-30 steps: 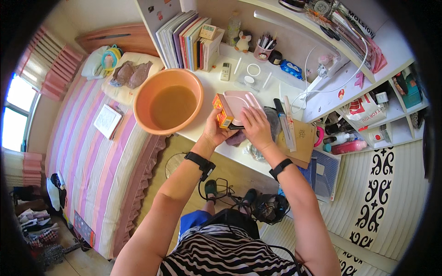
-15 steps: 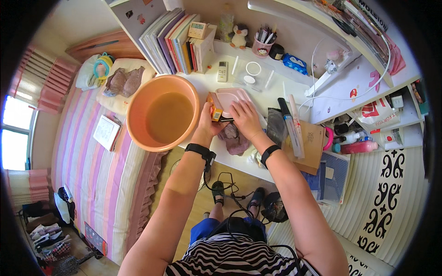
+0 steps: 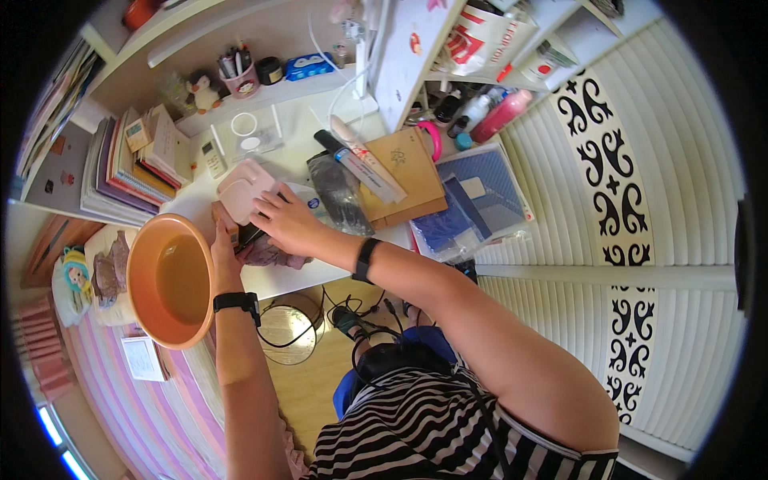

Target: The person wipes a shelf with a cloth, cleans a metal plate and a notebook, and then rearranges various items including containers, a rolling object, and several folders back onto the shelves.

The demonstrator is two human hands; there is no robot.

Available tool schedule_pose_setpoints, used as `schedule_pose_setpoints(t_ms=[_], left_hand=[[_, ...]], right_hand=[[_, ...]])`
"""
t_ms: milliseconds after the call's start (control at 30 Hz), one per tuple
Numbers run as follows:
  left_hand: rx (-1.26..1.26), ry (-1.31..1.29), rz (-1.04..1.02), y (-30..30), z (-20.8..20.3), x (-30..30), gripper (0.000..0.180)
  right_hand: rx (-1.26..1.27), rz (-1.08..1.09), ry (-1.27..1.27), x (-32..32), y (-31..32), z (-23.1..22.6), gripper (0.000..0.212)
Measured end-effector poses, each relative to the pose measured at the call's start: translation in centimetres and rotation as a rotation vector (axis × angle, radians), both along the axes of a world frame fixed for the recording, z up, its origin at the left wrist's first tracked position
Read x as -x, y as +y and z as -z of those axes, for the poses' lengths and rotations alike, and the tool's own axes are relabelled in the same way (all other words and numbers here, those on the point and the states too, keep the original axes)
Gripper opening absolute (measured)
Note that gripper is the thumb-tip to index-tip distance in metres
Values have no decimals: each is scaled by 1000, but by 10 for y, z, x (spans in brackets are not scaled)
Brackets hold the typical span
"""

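My left hand (image 3: 227,258) grips a small orange-brown box (image 3: 224,214) by its side, beside the basin. My right hand (image 3: 294,222) reaches in from the right with its fingers stretched and a little apart, its fingertips at the edge of a pale pink plastic case (image 3: 240,192); its thumb is hidden. Something dark (image 3: 250,235), too covered to name, shows between the two hands. Below them a crumpled mauve-grey cloth (image 3: 276,257) lies on the desk's front edge. The large orange basin (image 3: 144,280), holding cloudy brownish water, stands just left of my left hand.
Right of my hands lie a dark plastic bag (image 3: 340,192), a capped marker-like tube (image 3: 360,164), a cardboard envelope (image 3: 408,176) and blue folders (image 3: 456,212). A remote control (image 3: 214,160) and books (image 3: 120,164) sit behind. Cables (image 3: 324,308) trail across the floor.
The view has turned right, so the desk things appear farther left and more of the white sliding doors shows. Both hands stay by the pink case; the small box remains in my left hand.
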State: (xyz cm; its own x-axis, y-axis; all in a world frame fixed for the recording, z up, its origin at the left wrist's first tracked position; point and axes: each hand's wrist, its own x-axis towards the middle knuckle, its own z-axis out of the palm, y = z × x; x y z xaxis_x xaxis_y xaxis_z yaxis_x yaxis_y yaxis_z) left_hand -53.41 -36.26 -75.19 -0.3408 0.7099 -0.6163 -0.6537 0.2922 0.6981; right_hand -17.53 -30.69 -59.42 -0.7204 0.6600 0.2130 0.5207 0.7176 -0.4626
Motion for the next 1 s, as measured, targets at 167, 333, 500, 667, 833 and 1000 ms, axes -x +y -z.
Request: schedule_pose_setpoints(t_ms=[167, 333, 500, 667, 833, 1000], left_hand=[[74, 124, 8, -4, -18, -10, 51], [152, 314, -11, -13, -42, -29, 53], [280, 861, -152, -68, -56, -69, 55], [113, 1157, -33, -107, -64, -202, 57], [97, 719, 297, -140, -58, -335, 61], [153, 484, 369, -129, -73, -382, 61]], right_hand=[[126, 147, 107, -129, -44, -28, 52], [217, 447, 194, -278, -69, -36, 46], [380, 717, 281, -381, -56, -20, 41], [240, 792, 89, -411, 25, 50, 46], [300, 743, -164, -371, 77, 66, 46], [313, 724, -193, -324, 67, 66, 41]])
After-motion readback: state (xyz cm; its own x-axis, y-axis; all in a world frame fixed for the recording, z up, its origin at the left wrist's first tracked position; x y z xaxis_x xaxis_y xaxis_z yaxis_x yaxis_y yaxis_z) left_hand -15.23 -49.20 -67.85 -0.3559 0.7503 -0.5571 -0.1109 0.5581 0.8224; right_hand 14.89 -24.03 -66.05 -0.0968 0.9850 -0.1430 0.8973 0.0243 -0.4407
